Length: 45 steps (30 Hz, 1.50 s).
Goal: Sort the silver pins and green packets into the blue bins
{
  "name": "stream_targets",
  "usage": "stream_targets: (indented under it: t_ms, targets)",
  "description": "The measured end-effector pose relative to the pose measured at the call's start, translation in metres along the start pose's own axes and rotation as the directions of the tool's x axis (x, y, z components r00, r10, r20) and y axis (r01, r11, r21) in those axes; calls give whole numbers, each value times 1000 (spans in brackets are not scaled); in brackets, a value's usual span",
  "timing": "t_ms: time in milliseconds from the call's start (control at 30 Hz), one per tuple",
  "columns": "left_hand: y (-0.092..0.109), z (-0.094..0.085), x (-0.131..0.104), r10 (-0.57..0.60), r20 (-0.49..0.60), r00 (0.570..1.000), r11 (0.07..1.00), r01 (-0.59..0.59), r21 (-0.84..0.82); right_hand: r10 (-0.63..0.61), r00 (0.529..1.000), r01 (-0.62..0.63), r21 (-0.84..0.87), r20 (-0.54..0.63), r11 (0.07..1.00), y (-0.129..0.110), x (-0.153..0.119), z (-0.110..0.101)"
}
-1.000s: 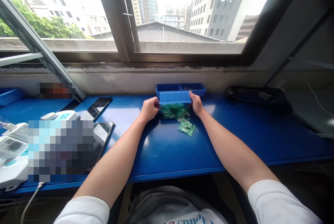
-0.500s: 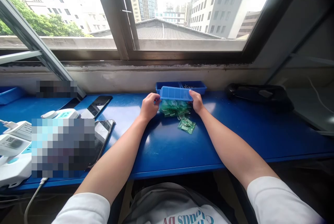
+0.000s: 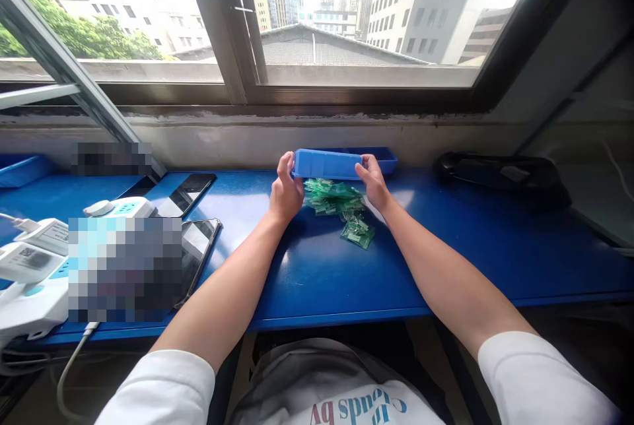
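A blue plastic bin (image 3: 327, 164) is gripped at its two ends, my left hand (image 3: 287, 189) on one side and my right hand (image 3: 372, 182) on the other. Its underside or outer wall faces me, so the inside is hidden. Just below it on the table lies a heap of small green circuit boards (image 3: 334, 198), seemingly in clear packets. One green packet (image 3: 357, 233) sits apart, nearer to me. Behind the held bin stands another blue bin (image 3: 387, 158), mostly covered from view.
The blue table (image 3: 337, 286) runs along a window wall. At left are a white power strip (image 3: 37, 296) with plugs and cables, a phone (image 3: 191, 193) and a larger dark-screened device (image 3: 201, 250). A black object (image 3: 500, 181) lies at the back right.
Both hands have lifted the blue bin up off the heap, tilting it so that more of the green boards shows below. The heap stays on the table.
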<state>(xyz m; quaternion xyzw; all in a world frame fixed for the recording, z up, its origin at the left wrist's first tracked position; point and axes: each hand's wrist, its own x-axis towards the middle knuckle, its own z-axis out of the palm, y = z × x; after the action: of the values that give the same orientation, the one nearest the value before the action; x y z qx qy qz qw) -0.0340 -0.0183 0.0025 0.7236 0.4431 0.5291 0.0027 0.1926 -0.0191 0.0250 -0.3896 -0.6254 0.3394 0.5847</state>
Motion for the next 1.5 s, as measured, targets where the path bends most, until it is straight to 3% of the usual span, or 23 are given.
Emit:
stream_targets:
  t_ms: [100, 233, 367, 433, 567, 733, 867, 1000, 1100, 1167, 1333, 1500]
  targets:
    - [-6, 2, 2, 205, -44, 978, 976, -208, -62, 1, 1000, 0, 102, -14, 995, -6, 1, 7]
    - [1, 2, 7, 324, -100, 941, 940, -332, -72, 105, 987, -87, 141, -124, 986, 0, 6, 11]
    - [14, -1, 8, 345, 48, 937, 936, -347, 50, 219, 957, -184, 188, -188, 965, 3, 9, 9]
    - [17, -2, 7, 273, 72, 959, 951, -281, 132, 225, 961, -186, 224, -160, 957, -1, 8, 8]
    - [10, -4, 9, 65, -17, 998, 977, -60, 204, 164, 987, -158, 251, 1, 955, -11, 3, 10]
    - [-6, -12, 15, -148, -160, 976, 963, 179, 201, 35, 995, -51, 163, 96, 985, -11, 0, 12]
    - [-14, -22, 19, -327, -305, 894, 882, 405, 241, -24, 999, 24, 2, 21, 1000, 3, -1, 2]
    - [-19, -30, 21, -467, -439, 768, 754, 605, 256, 20, 999, -28, -213, -41, 977, 21, 3, -10]
    - [-23, -31, 19, -553, -475, 685, 654, 710, 263, 101, 992, -122, -363, -76, 924, 31, 7, -13]
    - [-25, -31, 17, -601, -451, 660, 606, 744, 281, 129, 989, -145, -443, -67, 885, 34, 9, -13]
    - [-24, -30, 15, -639, -358, 680, 591, 733, 336, 131, 991, -114, -568, -11, 815, 32, 9, -9]
    - [-13, -28, 15, -510, -368, 777, 638, 629, 444, 155, 988, -115, -603, 14, 789, 29, 7, -8]
